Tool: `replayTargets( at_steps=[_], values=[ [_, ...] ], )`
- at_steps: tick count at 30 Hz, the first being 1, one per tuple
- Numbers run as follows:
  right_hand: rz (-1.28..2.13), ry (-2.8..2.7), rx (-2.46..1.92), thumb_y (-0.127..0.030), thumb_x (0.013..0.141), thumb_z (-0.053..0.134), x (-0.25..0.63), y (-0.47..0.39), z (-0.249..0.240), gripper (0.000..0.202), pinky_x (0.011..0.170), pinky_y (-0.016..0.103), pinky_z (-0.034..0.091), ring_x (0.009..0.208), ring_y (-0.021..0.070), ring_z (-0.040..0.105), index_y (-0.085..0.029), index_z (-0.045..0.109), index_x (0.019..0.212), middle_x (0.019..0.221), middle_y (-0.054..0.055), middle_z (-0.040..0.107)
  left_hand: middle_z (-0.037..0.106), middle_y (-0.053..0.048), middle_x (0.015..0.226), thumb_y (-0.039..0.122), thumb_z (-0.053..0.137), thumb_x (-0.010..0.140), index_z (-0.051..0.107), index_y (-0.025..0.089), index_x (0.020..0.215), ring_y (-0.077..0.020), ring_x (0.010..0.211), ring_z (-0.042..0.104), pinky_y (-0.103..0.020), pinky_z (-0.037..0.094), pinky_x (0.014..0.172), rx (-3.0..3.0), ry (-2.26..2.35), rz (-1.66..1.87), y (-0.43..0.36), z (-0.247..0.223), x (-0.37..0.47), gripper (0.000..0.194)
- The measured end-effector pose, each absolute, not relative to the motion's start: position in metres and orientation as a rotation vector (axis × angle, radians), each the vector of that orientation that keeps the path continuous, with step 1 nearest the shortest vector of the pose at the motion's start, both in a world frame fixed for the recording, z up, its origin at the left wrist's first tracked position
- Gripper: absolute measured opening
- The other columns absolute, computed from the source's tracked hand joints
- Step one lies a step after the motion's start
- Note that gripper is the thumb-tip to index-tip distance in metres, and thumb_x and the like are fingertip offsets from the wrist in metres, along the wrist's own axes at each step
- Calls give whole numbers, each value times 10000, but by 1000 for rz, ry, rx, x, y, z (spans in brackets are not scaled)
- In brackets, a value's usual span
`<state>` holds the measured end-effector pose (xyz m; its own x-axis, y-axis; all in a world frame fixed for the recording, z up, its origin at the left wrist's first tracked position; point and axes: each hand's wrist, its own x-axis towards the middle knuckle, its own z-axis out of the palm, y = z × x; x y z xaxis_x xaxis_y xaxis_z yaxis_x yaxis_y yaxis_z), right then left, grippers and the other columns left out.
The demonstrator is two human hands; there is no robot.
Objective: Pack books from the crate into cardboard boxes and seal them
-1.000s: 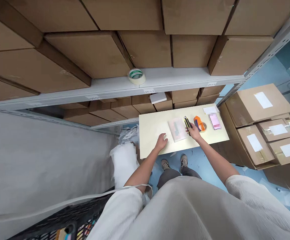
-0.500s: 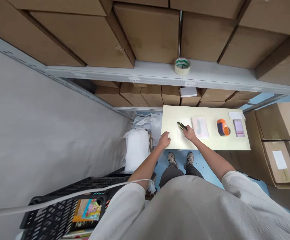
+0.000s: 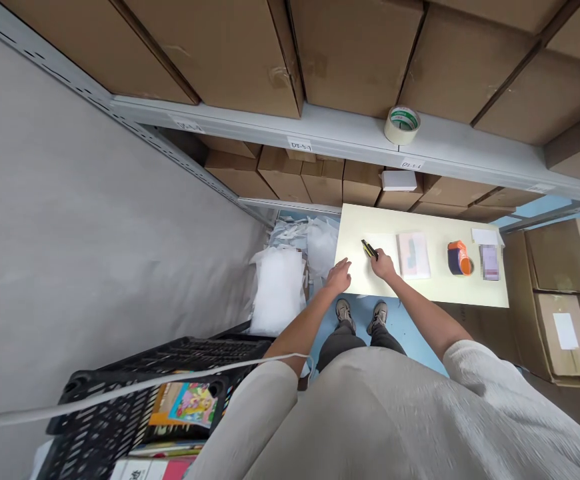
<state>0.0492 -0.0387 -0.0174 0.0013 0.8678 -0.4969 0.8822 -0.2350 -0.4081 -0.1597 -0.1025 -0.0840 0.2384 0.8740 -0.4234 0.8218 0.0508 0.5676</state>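
A black and yellow utility knife (image 3: pixel 369 250) is held in my right hand (image 3: pixel 382 265), its tip pointing up and left over the pale tabletop (image 3: pixel 450 291). My left hand (image 3: pixel 339 276) rests at the table's left edge, fingers apart, holding nothing. Just right of my right hand lies a flat, pale pink package (image 3: pixel 413 255). Farther right stands an orange and dark purple tape dispenser (image 3: pixel 459 259). Near the table's right end are a white paper (image 3: pixel 485 236) and a purple-screened phone (image 3: pixel 490 262).
Shelves of cardboard boxes (image 3: pixel 355 57) rise behind the table, with a tape roll (image 3: pixel 402 125) on the shelf edge. White packing sheets (image 3: pixel 277 290) are piled at the left. A black crate (image 3: pixel 100 423) holds colourful books. More boxes (image 3: pixel 567 333) stand right.
The camera view has shifted, so the table and shelf appear farther right. My left hand's fingers reach farther forward along the table edge. My right hand still holds the knife.
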Motion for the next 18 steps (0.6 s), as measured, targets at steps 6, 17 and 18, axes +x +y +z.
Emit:
replayTargets(
  at_steps=[6, 17, 18],
  values=[
    [-1093, 1930, 2112, -320, 1090, 534, 66, -91, -13, 348, 768, 309, 535, 951, 283, 772, -198, 613, 1406, 1127, 139, 818, 431, -131, 1770, 98, 467, 986, 532, 115, 1625, -240, 1654, 389, -385, 309, 1380, 1776, 1570, 123, -104, -83, -160, 643],
    [-1222, 1914, 2128, -343, 1030, 633, 88, -157, -15, 205, 675, 267, 491, 827, 231, 742, -200, 705, 1157, 935, 91, 801, 464, -128, 1750, 74, 498, 941, 561, 136, 1604, -224, 1651, 397, -362, 310, 1376, 1718, 1577, 143, -108, -76, -163, 669],
    [-1276, 1903, 2152, -362, 1025, 639, 90, -159, -13, 180, 659, 268, 494, 786, 226, 736, -208, 705, 1093, 882, 76, 790, 463, -124, 1752, 80, 501, 941, 563, 140, 1602, -223, 1651, 396, -359, 307, 1375, 1709, 1578, 135, -108, -74, -163, 666]
  ],
)
